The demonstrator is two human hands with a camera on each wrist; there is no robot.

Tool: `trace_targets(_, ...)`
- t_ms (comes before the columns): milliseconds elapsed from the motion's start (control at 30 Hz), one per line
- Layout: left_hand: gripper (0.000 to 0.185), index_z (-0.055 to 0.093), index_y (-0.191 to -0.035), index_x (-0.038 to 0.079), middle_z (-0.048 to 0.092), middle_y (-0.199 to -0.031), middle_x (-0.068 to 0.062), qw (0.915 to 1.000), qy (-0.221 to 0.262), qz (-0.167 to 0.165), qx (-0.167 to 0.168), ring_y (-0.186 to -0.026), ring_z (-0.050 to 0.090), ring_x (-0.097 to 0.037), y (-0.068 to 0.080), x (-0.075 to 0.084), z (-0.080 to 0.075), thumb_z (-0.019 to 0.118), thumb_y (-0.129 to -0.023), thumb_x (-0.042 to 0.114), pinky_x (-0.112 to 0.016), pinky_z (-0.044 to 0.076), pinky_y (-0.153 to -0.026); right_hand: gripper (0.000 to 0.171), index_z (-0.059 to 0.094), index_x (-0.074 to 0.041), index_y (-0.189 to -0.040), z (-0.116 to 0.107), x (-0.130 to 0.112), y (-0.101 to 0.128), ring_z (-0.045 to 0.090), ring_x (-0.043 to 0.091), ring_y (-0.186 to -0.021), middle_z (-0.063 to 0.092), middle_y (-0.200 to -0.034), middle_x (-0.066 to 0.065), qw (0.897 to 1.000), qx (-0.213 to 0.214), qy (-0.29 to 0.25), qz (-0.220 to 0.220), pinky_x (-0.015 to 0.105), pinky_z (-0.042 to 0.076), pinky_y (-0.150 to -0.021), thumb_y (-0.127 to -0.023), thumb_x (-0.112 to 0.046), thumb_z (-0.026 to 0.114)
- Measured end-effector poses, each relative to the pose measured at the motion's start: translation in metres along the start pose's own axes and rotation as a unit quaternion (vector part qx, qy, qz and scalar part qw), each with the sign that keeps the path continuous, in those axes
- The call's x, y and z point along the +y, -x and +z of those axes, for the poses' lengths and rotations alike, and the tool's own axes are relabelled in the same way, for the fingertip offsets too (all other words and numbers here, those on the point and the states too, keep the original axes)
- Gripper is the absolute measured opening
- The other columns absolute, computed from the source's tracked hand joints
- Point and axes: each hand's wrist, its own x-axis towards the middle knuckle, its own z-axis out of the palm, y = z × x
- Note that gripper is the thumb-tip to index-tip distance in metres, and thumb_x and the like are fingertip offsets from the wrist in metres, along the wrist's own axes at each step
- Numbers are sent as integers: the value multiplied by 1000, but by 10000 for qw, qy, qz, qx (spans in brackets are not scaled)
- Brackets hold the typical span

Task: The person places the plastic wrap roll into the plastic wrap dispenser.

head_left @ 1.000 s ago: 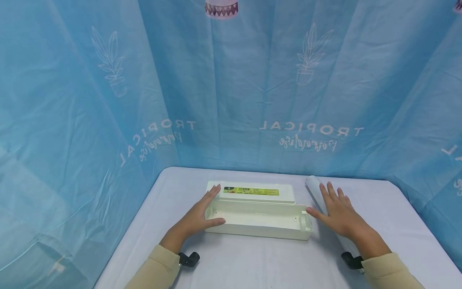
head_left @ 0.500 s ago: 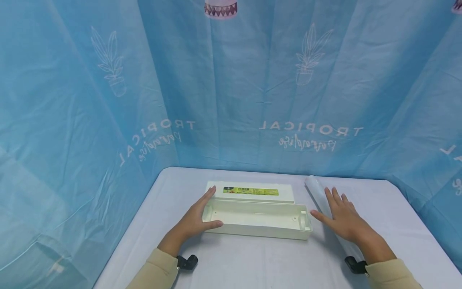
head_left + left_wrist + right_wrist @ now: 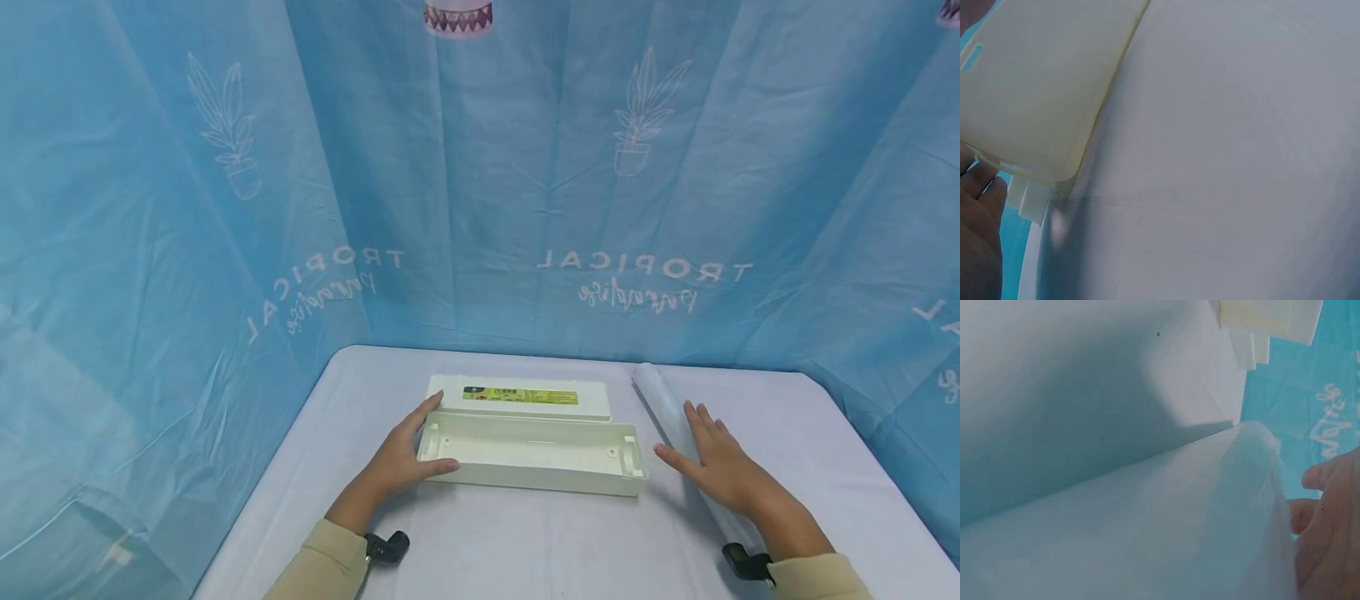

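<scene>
A long cream plastic box (image 3: pixel 528 454) lies open on the white table (image 3: pixel 540 542), its lid (image 3: pixel 517 398) with a green label folded back behind it. My left hand (image 3: pixel 405 454) rests against the box's left end with straight fingers and the thumb along the front wall; the left wrist view shows the box (image 3: pixel 1041 94) from below beside that hand (image 3: pixel 979 237). My right hand (image 3: pixel 723 467) lies flat with spread fingers over a roll of clear film (image 3: pixel 663 408), just right of the box. The roll (image 3: pixel 1147 531) fills the right wrist view.
Blue printed curtains (image 3: pixel 480 183) close in the table on the back and both sides. The table's left edge (image 3: pixel 262 492) runs close by my left forearm.
Both hands have drawn back toward me a little. The right hand slid down along the roll, away from the box's right end; the box shifted slightly left.
</scene>
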Motion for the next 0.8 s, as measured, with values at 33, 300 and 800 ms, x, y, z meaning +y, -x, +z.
trace_targets(33, 118, 30, -168, 31, 31, -169, -6, 10000, -4, -16, 22, -154, 29, -33, 0, -1, 0, 98, -72, 47, -61, 28, -119, 110, 2, 5, -165, 1, 1, 0, 5, 68, -145, 3, -165, 40, 10000, -29, -26, 30, 88, 12, -104, -101, -68, 52)
trace_targets(300, 115, 35, -166, 30, 36, -167, -6, 9999, 128, -32, 49, -153, 31, -32, 0, -4, 1, 98, -72, 47, -58, 28, -120, 111, -1, 6, -165, 2, 8, 5, 4, 67, -145, 1, -165, 41, 9994, -236, -137, 222, 87, 13, -105, -101, -70, 50)
trace_targets(800, 115, 37, -165, 22, 38, -166, -3, 9989, 454, 138, -1, -152, 33, -30, 1, -7, 1, 100, -71, 40, -52, 30, -120, 117, -8, 8, -163, 7, 17, 13, 11, 67, -145, 1, -163, 43, 9973, -382, -413, 478, 85, 25, -103, -99, -70, 53)
